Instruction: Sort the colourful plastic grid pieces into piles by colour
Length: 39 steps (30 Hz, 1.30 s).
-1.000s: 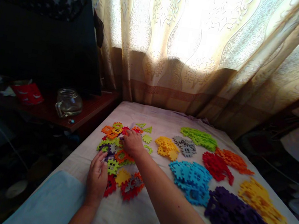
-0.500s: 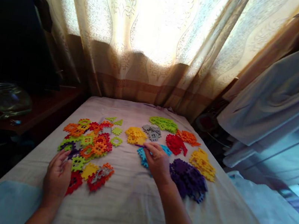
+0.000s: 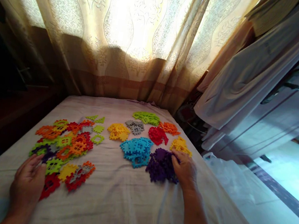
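My right hand (image 3: 184,170) rests at the right edge of a purple pile of notched plastic building pieces (image 3: 160,166), its thumb and fingers pinched at a purple piece on top. The fingertips partly blend with the pile. My left hand (image 3: 27,181) lies beside a mixed heap of notched pieces (image 3: 65,142) in orange, red, green, yellow and grey. Its fingers are loosely bent and apart, with nothing visible between them. A blue pile (image 3: 136,149) sits just left of the purple one.
Behind lie sorted piles: yellow (image 3: 118,131), grey (image 3: 135,126), light green (image 3: 146,117), red (image 3: 157,135), orange (image 3: 169,128) and another yellow pile (image 3: 181,145). A pale sheet (image 3: 111,212) covers the surface. A curtain (image 3: 112,60) hangs behind, clothes (image 3: 236,84) at right.
My right hand has moved rightward from above the blue pile to the purple pile, carrying a thin purple piece. The view has turned right. My left hand stays by the mixed heap.
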Motion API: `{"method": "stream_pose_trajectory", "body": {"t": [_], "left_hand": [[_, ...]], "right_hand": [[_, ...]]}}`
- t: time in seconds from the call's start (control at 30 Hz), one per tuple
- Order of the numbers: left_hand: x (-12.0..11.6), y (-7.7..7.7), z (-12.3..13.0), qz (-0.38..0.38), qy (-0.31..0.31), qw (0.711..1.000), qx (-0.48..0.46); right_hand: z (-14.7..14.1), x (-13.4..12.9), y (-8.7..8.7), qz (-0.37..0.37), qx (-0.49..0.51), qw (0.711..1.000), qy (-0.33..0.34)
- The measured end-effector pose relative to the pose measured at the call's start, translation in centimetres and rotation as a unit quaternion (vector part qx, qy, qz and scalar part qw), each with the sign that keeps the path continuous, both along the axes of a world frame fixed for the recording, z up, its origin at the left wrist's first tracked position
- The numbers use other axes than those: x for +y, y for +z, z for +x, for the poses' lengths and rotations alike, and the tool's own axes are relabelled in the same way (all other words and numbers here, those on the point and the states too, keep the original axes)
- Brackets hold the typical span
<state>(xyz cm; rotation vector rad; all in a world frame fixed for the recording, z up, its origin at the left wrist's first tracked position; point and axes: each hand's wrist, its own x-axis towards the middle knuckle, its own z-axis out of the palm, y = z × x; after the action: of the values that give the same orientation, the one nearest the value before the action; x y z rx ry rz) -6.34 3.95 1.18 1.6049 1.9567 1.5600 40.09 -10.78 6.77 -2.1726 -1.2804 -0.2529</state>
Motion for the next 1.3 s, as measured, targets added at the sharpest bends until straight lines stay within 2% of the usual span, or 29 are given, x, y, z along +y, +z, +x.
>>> {"method": "stream_pose_trajectory", "body": {"t": [0.17,0.37,0.53,0.67,0.77,0.87,0.97,1.07,1.17,1.3], "left_hand": [[-0.4,0.9,0.4,-0.031,-0.015,0.999,-0.035],[-0.2,0.5,0.2,-0.035,-0.020,0.999,-0.035],[-0.3,0.1,0.3,-0.009,-0.024,0.999,-0.036],[-0.5,-0.1,0.4,0.013,-0.037,0.998,-0.041],[-0.5,-0.4,0.2,0.028,-0.042,0.998,-0.043],[-0.6,-0.6,0.0,0.036,-0.049,0.997,-0.046],[-0.8,-0.6,-0.1,0.030,-0.054,0.996,-0.070],[-0.9,-0.5,0.0,0.026,-0.054,0.994,-0.090],[-0.9,-0.6,0.0,0.024,-0.048,0.993,-0.106],[-0.7,-0.8,0.1,0.019,-0.050,0.992,-0.118]], "right_hand": [[-0.4,-0.5,0.7,-0.049,-0.029,0.998,-0.008],[-0.9,-0.8,1.5,-0.107,-0.047,0.993,0.009],[-1.4,-0.3,1.8,-0.086,-0.076,0.993,0.012],[-2.4,0.9,2.2,-0.050,-0.086,0.993,0.061],[-5.0,2.4,2.6,-0.028,-0.080,0.988,0.133],[-9.6,4.2,2.7,-0.028,-0.064,0.970,0.233],[-14.8,6.1,2.1,-0.067,-0.030,0.945,0.318],[-18.9,7.7,1.1,-0.113,0.013,0.921,0.372],[-21.3,8.9,0.2,-0.130,0.040,0.899,0.417],[-22.9,9.6,-0.5,-0.137,0.036,0.870,0.472]]}}
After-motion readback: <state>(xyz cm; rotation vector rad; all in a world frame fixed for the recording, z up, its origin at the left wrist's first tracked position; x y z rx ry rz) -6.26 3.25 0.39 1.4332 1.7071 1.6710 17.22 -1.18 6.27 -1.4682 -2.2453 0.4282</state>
